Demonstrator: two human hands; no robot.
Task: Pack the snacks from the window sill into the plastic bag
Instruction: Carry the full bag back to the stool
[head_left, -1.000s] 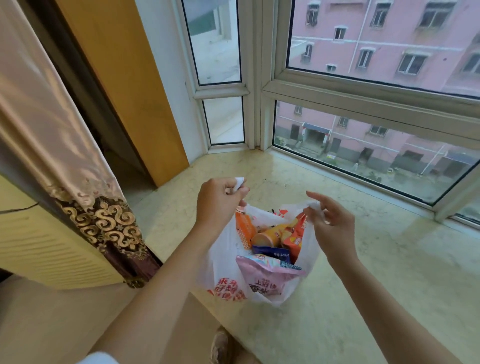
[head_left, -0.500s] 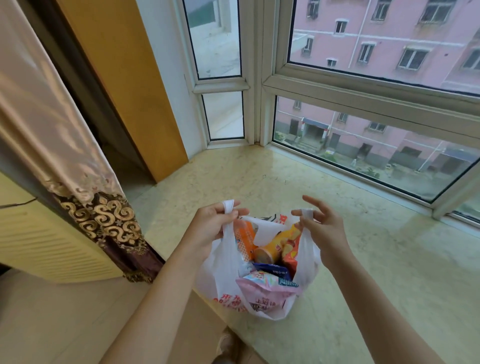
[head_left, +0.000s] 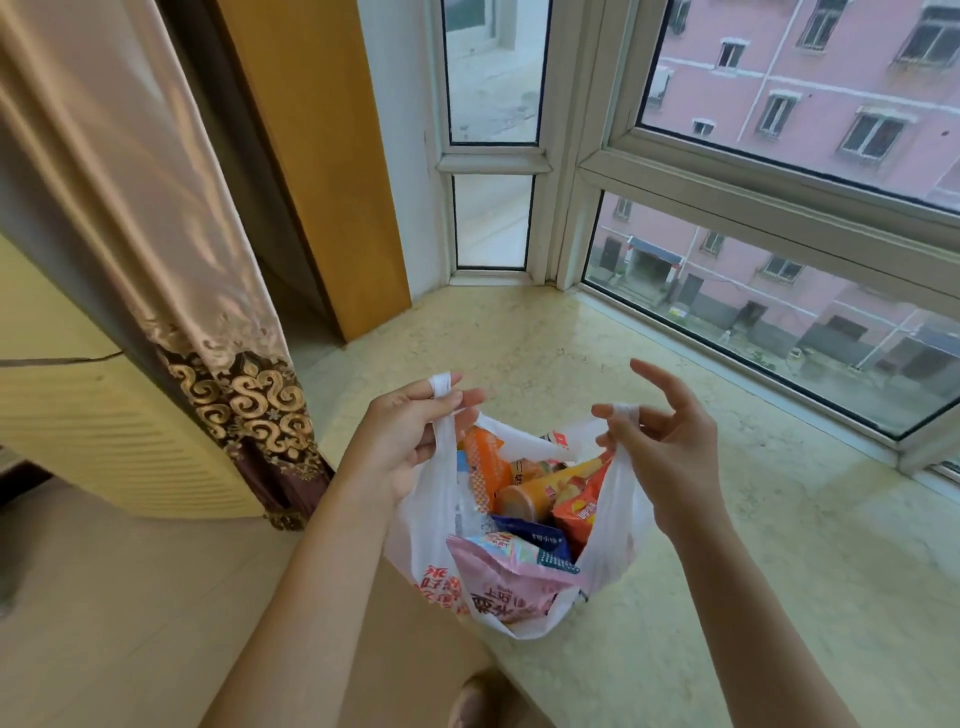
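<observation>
A white plastic bag (head_left: 431, 540) with red print stands at the near edge of the marble window sill (head_left: 753, 519). It is full of snacks: a pink packet (head_left: 511, 582) in front, a blue packet (head_left: 535, 535), an orange tube (head_left: 530, 496), an orange packet (head_left: 485, 465) and a red chips bag (head_left: 579, 506). My left hand (head_left: 410, 441) pinches the bag's left handle (head_left: 440, 387) between thumb and fingers. My right hand (head_left: 667, 452) pinches the right handle (head_left: 623, 415), with its other fingers spread upward. The two handles are held apart, so the bag's mouth gapes.
A satin curtain (head_left: 156, 218) with a gold-patterned hem hangs at the left beside a cream air conditioner unit (head_left: 78, 441). Window frames (head_left: 727, 192) bound the sill at the back and right. A wooden panel (head_left: 311, 156) stands at the sill's left end. A foot (head_left: 478, 701) shows below.
Both hands shifted their hold to the tips of the bag's handles and pulled them up and apart. The bag's mouth now gapes wider.
</observation>
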